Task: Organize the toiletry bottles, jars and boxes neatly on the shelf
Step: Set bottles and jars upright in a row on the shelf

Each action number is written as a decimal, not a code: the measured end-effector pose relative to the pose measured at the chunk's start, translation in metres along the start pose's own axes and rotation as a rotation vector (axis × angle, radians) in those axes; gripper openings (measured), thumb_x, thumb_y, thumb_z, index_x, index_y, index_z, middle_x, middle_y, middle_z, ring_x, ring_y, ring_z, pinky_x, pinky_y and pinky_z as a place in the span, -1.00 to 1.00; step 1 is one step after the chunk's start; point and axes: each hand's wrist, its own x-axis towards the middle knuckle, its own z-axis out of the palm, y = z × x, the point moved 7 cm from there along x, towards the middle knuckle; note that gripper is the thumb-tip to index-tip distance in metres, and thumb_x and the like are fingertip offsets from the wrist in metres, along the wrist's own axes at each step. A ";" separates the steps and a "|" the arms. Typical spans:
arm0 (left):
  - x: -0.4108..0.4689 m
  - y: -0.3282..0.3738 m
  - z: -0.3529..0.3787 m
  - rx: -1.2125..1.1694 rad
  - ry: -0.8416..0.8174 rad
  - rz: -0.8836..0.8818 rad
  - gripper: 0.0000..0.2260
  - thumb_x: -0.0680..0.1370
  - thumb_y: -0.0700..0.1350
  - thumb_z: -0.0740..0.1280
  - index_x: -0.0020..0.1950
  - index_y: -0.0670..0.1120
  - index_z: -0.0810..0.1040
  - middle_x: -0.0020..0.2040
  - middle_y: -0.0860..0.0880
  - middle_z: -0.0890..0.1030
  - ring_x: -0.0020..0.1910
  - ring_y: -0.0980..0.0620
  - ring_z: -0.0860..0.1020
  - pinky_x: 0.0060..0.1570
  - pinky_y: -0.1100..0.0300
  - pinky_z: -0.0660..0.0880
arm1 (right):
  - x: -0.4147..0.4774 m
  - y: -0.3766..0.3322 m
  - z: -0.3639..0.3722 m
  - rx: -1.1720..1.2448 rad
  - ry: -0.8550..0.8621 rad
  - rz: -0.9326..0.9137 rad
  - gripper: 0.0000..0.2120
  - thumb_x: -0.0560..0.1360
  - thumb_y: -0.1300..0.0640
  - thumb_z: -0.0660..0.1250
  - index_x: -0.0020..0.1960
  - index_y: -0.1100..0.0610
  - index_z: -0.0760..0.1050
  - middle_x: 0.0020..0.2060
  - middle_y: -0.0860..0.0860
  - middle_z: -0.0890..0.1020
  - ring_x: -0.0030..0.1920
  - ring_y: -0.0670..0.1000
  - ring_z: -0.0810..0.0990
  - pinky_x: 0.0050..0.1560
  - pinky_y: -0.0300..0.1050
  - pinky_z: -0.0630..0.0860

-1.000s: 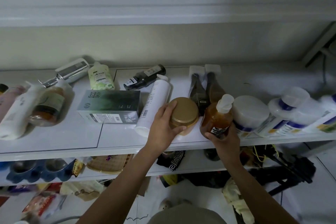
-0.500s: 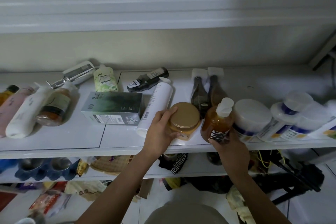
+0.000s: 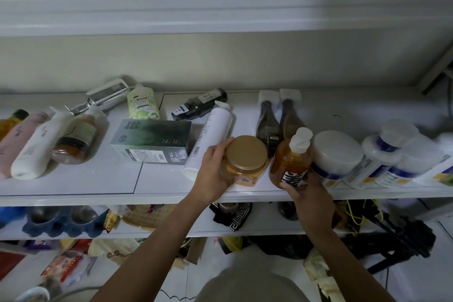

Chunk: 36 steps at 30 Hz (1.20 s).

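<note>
My left hand [image 3: 212,174] grips a jar with a gold lid [image 3: 246,158] near the front edge of the white shelf [image 3: 73,184]. My right hand [image 3: 308,191] holds the base of an upright amber pump bottle [image 3: 290,162] just right of the jar. A long white bottle [image 3: 210,135] lies on its side left of the jar. A green box [image 3: 152,141] lies flat further left. White jars with blue bands [image 3: 335,154] stand to the right of the amber bottle.
Lying at the left are a white bottle [image 3: 39,144], a pink one [image 3: 14,142] and an amber jar [image 3: 76,140]. At the back lie a silver tube [image 3: 105,95], a green Accen bottle [image 3: 143,103], a black bottle [image 3: 198,105] and two dark bottles [image 3: 277,120]. A lower shelf holds clutter.
The jar with the gold lid and the amber bottle stay in my hands at nearly the same spots; the view has shifted slightly. Nothing else on the shelf moved.
</note>
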 end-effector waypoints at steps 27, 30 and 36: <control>-0.006 0.003 0.002 0.108 0.070 -0.033 -0.21 0.22 -0.12 0.61 0.40 -0.05 0.38 0.08 -0.08 0.55 0.06 -0.03 0.53 0.10 0.13 0.49 | -0.019 -0.065 0.021 0.430 -0.241 -0.166 -0.60 0.46 0.26 0.39 0.29 0.14 0.48 0.05 -0.06 0.64 0.05 -0.15 0.59 -0.01 -0.50 0.44; -0.001 0.002 0.000 0.058 0.030 -0.047 -0.24 0.21 -0.09 0.62 0.37 -0.04 0.42 0.07 -0.06 0.59 0.05 0.00 0.55 0.10 0.12 0.51 | -0.016 -0.062 0.016 0.448 -0.190 -0.147 -0.66 0.44 0.26 0.40 0.22 0.17 0.53 0.00 -0.06 0.65 0.00 -0.13 0.59 -0.01 -0.48 0.41; 0.005 0.003 -0.002 -0.037 -0.012 -0.084 -0.36 0.22 -0.12 0.61 0.26 -0.07 0.51 0.02 -0.03 0.63 -0.01 0.02 0.60 0.09 0.07 0.55 | -0.015 -0.063 0.008 0.443 -0.105 -0.171 -0.72 0.46 0.24 0.39 0.17 0.21 0.57 -0.02 -0.01 0.67 -0.04 -0.14 0.60 0.06 -0.25 0.46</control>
